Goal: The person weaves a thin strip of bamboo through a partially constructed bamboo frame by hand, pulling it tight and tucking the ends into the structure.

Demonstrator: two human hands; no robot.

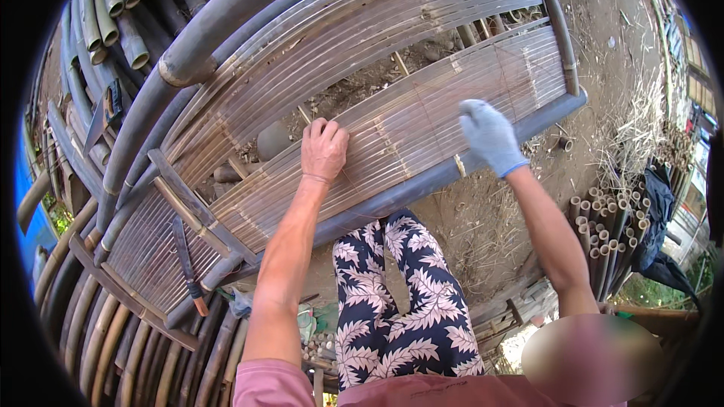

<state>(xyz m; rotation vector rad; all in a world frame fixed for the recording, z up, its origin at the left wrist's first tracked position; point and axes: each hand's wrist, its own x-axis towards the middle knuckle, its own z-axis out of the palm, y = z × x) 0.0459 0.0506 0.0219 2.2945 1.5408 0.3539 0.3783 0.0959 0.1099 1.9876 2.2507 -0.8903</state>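
Bare and curled, the left hand point(324, 149) presses on the upper edge of the nearer panel of flat bamboo slats point(392, 143), its fingers bent over that edge so the knuckles face up; whether it grips a single slat or only bears down, I cannot tell. Well apart from it, toward the panel's right end, the right hand point(490, 136) wears a pale grey glove and lies on the slats with its fingers drawn together, clutching nothing that shows. The panel rests on a dark bamboo pole point(422, 185) running along its near edge, just above the person's knee in flower-printed trousers point(400, 309). Beyond a gap showing bare earth and a stone point(273, 139), a second band of slats point(354, 30) bends along a thicker curved pole point(219, 38). At the frame's left end, a knife with an orange handle point(187, 264) lies across the slats. Cut bamboo tubes point(105, 15) are stacked past the far left corner, and another bundle of tubes point(603, 234) stands on end at the right, on the dirt ground point(611, 53).
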